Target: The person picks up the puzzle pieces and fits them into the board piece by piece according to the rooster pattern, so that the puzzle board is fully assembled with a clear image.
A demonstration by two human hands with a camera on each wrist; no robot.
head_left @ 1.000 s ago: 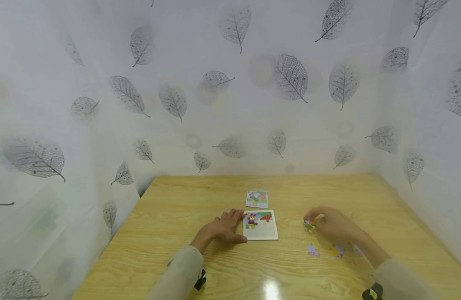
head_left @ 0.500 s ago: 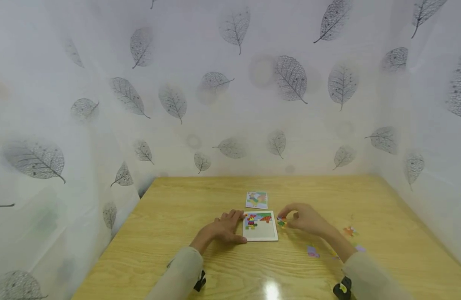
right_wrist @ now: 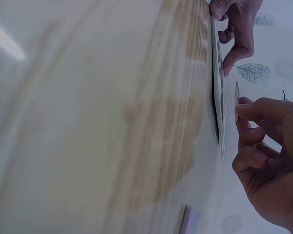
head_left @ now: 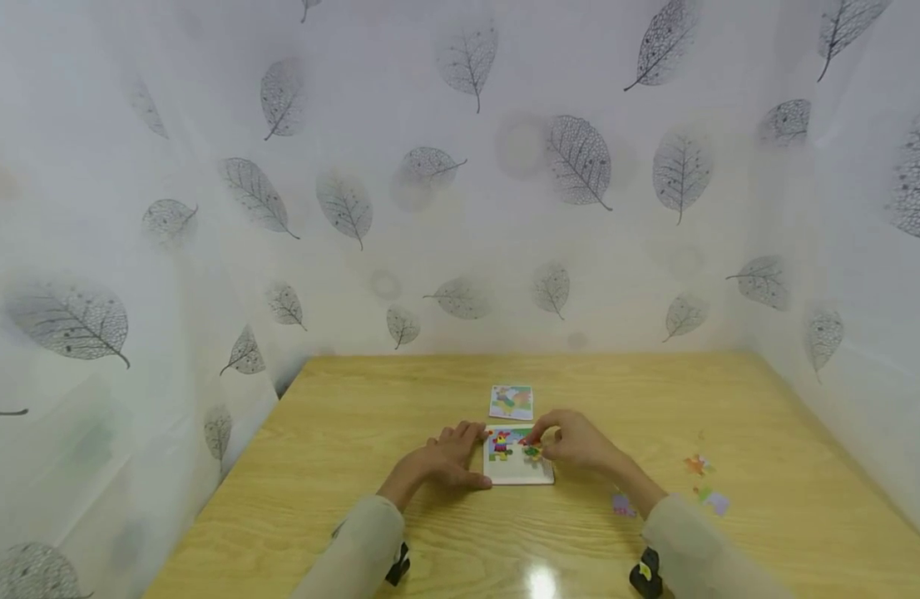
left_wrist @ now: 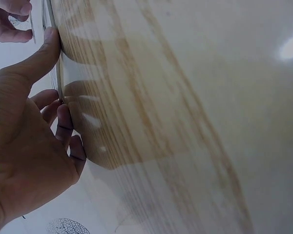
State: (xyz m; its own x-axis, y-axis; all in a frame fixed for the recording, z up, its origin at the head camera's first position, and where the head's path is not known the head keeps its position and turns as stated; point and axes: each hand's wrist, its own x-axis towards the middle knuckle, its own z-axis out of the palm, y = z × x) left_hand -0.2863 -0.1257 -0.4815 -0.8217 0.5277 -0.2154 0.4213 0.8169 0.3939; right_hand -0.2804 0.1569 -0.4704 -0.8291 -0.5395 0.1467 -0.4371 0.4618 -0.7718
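A white-framed puzzle tray [head_left: 516, 480] lies on the table, with several joined jigsaw pieces [head_left: 500, 441] along its upper and left parts. My left hand [head_left: 445, 457] holds the tray by its left side, thumb at the near corner and a fingertip near the far one. Over the tray's right half, my right hand [head_left: 580, 441] pinches a green and yellow jigsaw piece [head_left: 532, 453] between thumb and fingertips. In the right wrist view this piece [right_wrist: 237, 100] is edge-on and slightly above the tray [right_wrist: 216, 83]. The right fingers partly cover the tray's upper right corner.
A picture card [head_left: 511, 402] lies just beyond the tray. To the right are loose pieces: an orange one [head_left: 698, 464], a green and lilac one [head_left: 713, 499] and a purple one [head_left: 622, 505] near the right forearm. A leaf-patterned curtain [head_left: 460, 208] surrounds the wooden table [head_left: 355, 391].
My right hand has carried the pinched jigsaw piece leftward from the loose pieces, past the tray's right edge, to above the tray. The left hand has stayed at the tray's left side.
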